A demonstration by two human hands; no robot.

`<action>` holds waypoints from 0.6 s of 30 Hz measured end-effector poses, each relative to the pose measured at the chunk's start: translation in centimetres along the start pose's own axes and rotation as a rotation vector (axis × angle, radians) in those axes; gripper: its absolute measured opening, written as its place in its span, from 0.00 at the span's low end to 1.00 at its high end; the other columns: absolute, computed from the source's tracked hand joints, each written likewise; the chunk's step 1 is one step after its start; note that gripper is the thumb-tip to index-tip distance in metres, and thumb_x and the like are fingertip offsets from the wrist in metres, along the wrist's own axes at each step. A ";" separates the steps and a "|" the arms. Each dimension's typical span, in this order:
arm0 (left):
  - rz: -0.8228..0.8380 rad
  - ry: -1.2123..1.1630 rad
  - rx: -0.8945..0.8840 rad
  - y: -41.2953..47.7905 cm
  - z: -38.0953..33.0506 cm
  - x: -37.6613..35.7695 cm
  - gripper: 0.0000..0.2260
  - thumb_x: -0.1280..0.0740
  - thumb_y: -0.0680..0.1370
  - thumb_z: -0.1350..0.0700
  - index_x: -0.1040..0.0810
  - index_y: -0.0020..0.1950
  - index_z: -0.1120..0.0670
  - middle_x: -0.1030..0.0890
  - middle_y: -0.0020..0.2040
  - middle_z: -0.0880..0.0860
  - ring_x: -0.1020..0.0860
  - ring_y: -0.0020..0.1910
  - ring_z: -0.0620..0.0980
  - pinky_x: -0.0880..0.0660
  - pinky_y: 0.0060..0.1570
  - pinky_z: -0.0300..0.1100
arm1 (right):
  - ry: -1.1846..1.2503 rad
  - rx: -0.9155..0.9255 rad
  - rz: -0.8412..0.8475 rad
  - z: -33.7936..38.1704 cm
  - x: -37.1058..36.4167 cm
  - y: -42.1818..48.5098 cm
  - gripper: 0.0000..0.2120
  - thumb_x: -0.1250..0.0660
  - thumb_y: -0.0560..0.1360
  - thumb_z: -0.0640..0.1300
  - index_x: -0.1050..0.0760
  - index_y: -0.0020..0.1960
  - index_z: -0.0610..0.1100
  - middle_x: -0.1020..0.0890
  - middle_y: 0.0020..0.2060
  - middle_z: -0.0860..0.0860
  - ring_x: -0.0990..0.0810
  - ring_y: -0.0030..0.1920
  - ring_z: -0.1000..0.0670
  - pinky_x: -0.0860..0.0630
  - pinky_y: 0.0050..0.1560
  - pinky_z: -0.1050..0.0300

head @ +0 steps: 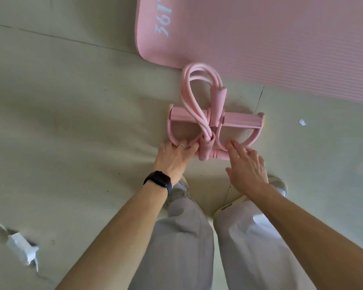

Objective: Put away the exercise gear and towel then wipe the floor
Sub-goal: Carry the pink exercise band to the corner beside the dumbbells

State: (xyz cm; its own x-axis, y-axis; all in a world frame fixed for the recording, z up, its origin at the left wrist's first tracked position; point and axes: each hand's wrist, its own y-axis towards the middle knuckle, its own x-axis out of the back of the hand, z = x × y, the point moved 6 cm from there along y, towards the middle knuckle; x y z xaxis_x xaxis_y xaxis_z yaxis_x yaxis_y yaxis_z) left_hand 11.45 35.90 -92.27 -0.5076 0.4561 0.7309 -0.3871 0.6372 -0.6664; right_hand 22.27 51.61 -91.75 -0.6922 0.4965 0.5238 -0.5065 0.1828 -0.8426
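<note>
The pink mat (260, 38) runs off the top and right edges, its white print (163, 19) cut at the top. The left hand (172, 158) covers one end of the pink pull band's (208, 122) near handle; its fingertips are hidden. A white object (22, 249) at lower left is too blurred to identify.

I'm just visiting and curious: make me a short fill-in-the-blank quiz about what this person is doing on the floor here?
1. The resistance pull-rope exerciser and the mat are both coloured ____.
2. A black watch is worn on the ____ wrist.
3. The left hand wears a ____ on one finger and grips the exerciser, while the right hand reaches with its fingers spread.
4. The exerciser lies on the floor just off the mat's ____.

Missing words: pink; left; ring; edge
</note>
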 end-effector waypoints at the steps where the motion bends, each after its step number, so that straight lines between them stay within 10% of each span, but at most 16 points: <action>1: -0.031 0.014 0.006 0.3 -0.2 -0.8 0.29 0.33 0.68 0.63 0.34 0.67 0.46 0.21 0.51 0.50 0.26 0.33 0.55 0.35 0.32 0.44 | -0.025 0.012 -0.040 -0.1 -0.5 0.5 0.35 0.29 0.74 0.44 0.44 0.74 0.52 0.38 0.72 0.55 0.31 0.64 0.39 0.27 0.60 0.39; 9: 0.088 0.106 0.040 -2.3 -0.6 2.3 0.29 0.36 0.76 0.63 0.45 0.73 0.52 0.22 0.53 0.52 0.21 0.46 0.56 0.31 0.41 0.47 | -0.072 0.073 -0.059 -0.6 1.1 -3.3 0.20 0.36 0.77 0.37 0.34 0.67 0.48 0.27 0.58 0.50 0.25 0.51 0.42 0.26 0.39 0.49; 18: 0.203 -0.083 0.071 -13.8 -5.8 21.9 0.18 0.31 0.77 0.51 0.31 0.65 0.50 0.22 0.60 0.50 0.22 0.56 0.56 0.37 0.46 0.46 | 0.107 0.071 0.109 -2.9 14.7 -20.1 0.23 0.36 0.77 0.43 0.33 0.70 0.56 0.25 0.62 0.53 0.21 0.59 0.43 0.23 0.53 0.47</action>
State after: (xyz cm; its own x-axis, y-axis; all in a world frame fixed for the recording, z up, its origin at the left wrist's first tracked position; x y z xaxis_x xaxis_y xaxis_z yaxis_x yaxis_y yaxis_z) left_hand 10.13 40.64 -66.24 -0.6409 0.5160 0.5683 -0.3221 0.4912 -0.8093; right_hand 23.76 57.71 -67.50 -0.6880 0.5984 0.4105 -0.4693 0.0646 -0.8807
